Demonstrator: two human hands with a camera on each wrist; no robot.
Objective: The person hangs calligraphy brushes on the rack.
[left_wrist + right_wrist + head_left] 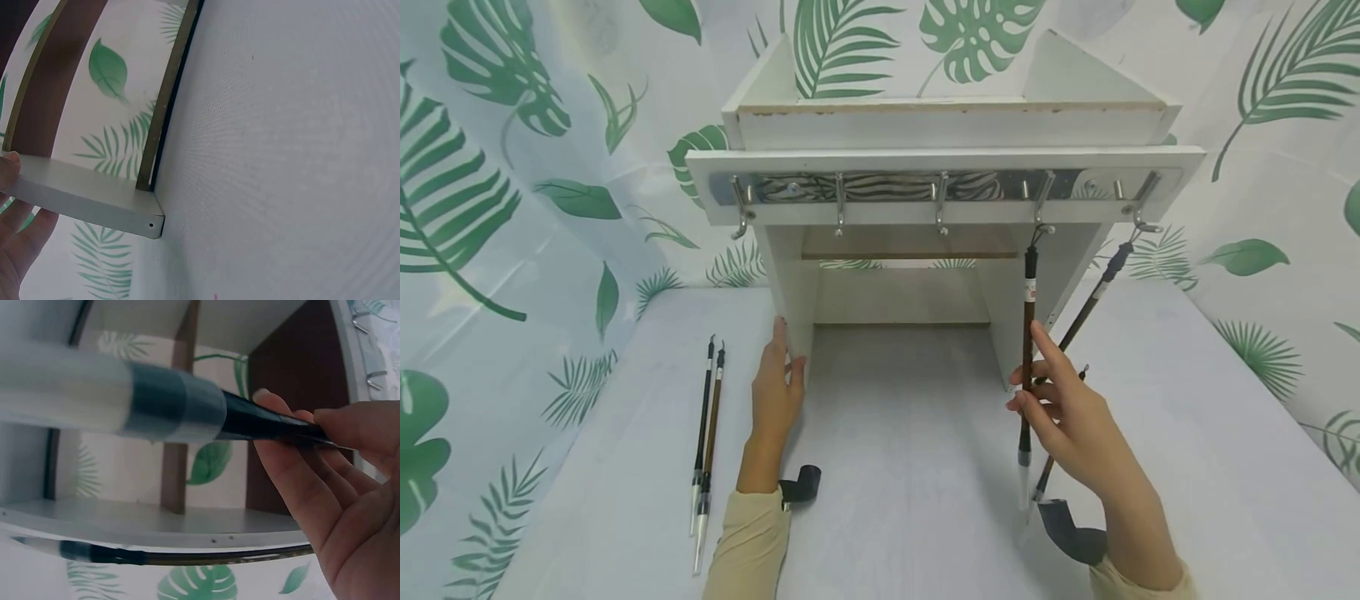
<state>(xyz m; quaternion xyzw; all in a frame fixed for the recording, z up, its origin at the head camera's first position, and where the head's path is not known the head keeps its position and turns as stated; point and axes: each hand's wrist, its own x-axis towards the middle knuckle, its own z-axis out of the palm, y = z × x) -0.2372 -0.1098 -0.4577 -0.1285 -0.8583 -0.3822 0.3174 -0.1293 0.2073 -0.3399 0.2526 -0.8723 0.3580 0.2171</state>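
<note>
My right hand (1078, 425) pinches the dark brown handle of a calligraphy brush (1029, 267), its fingertips low on the shaft. The brush hangs by its loop from the fourth hook, tip down; the right wrist view shows its capped tip (175, 403) large in front. Another brush (1093, 304) hangs slanting from the rightmost hook, its lower part behind my hand. Over at the left, my left hand (775, 400) holds the front edge of the white rack's side panel (81, 203), thumb on one face and fingers on the other.
A metal hook strip (887, 186) runs across the rack's front. Two brushes (706, 417) lie on the table (910, 467) left of the left hand. Another brush (1047, 477) lies partly hidden behind the right hand. Leaf-patterned cloth (1247, 192) hangs behind.
</note>
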